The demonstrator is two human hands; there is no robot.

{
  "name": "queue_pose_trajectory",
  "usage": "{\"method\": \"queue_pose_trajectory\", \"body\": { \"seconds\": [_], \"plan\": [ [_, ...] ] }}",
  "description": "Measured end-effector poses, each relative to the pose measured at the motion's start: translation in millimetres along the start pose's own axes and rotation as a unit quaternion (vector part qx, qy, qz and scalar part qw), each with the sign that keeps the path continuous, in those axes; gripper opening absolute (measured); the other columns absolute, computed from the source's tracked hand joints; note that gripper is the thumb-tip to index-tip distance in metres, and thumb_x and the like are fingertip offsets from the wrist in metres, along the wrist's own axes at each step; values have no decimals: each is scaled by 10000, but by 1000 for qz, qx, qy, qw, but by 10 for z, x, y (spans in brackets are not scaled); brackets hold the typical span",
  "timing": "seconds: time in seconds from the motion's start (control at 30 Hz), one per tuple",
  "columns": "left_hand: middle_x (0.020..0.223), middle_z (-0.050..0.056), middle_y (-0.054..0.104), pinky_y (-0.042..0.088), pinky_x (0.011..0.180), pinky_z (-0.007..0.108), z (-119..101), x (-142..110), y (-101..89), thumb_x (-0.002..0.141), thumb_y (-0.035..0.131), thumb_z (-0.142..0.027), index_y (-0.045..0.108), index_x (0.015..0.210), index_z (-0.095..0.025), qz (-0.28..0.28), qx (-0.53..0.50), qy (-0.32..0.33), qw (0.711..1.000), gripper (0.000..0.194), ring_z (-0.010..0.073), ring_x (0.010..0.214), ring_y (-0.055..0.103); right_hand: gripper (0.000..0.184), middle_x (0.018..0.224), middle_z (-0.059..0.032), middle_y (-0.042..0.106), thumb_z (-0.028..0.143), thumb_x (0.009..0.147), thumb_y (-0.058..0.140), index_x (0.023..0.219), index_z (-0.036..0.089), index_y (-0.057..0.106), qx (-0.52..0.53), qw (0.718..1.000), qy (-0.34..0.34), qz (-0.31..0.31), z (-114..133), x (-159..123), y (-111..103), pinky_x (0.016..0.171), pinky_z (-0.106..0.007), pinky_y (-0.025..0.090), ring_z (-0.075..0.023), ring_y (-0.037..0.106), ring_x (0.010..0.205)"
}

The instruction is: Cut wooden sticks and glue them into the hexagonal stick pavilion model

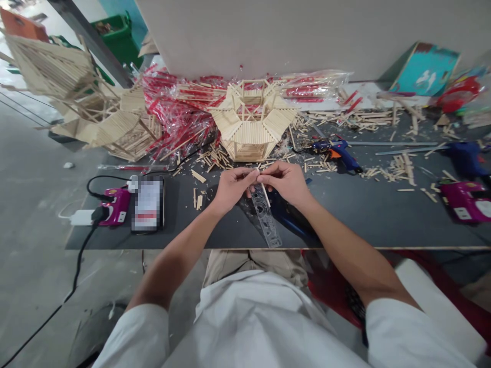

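My left hand (235, 188) and my right hand (287, 183) meet over the table, fingertips pinched together. Between them is a thin wooden stick (265, 196), its lower part running along a clear plastic stencil ruler (268, 227). The ruler's upper end lies beneath my fingers, so whether they grip it too is hidden. Under my right wrist is a long dark blue object (293, 222), partly covered. Just beyond my hands stands a many-sided model built of wooden sticks (251, 132), with sloping panels round an open middle.
A blue glue gun (345, 156) lies right of the model, among scattered stick pieces (402, 168). Red-and-clear plastic wrappers (169, 107) pile up behind. At left are a phone (148, 204), a purple power strip (117, 206) with cables, and a larger stick model (111, 120).
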State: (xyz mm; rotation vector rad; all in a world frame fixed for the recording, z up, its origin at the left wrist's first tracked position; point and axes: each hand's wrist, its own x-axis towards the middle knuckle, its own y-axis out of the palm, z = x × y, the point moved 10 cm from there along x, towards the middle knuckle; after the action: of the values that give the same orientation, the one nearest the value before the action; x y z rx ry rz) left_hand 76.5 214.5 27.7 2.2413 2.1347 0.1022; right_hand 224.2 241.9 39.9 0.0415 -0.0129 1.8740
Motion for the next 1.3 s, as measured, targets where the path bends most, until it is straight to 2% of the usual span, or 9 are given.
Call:
{"method": "queue_pose_trajectory", "body": {
  "seconds": [0.17, 0.47, 0.67, 0.87, 1.3],
  "plan": [
    [585, -9, 638, 474, 435, 202, -11, -1, -24, 843, 844, -522, 829, 883, -149, -11, -8, -11, 1000, 375, 89, 501, 552, 365, 654, 4, 718, 483, 655, 969, 755, 219, 737, 4, 1000, 3, -1, -16, -8, -5, 527, -306, 527, -128, 594, 516],
    [600, -16, 634, 461, 438, 191, -24, 4, -44, 860, 838, -507, 829, 886, -154, -10, -12, 7, 1000, 355, 70, 484, 525, 405, 647, 5, 714, 486, 607, 993, 765, 213, 740, 18, 999, 35, 9, -31, -3, 27, 515, -303, 525, -117, 579, 501],
    [637, -4, 676, 468, 451, 199, -49, -8, -44, 861, 831, -513, 831, 885, -148, -15, 7, 10, 1000, 366, 72, 489, 536, 399, 660, 3, 713, 531, 671, 948, 786, 211, 741, 7, 999, 28, 16, -48, -1, 27, 525, -308, 527, -121, 589, 511],
    [651, 16, 705, 458, 465, 197, -60, -23, -68, 855, 834, -529, 832, 853, -149, -26, 19, 12, 999, 380, 72, 496, 537, 420, 653, 5, 702, 560, 662, 948, 775, 212, 740, -3, 999, 37, 23, -48, -10, 47, 525, -303, 525, -119, 578, 511],
    [623, 6, 702, 447, 447, 175, -43, -7, -66, 821, 868, -506, 839, 824, -153, -20, -2, 8, 1000, 354, 56, 475, 547, 388, 636, 4, 706, 462, 643, 992, 758, 188, 743, 29, 999, 26, 27, -65, -6, 59, 505, -264, 495, -106, 579, 497]
  ]
}}
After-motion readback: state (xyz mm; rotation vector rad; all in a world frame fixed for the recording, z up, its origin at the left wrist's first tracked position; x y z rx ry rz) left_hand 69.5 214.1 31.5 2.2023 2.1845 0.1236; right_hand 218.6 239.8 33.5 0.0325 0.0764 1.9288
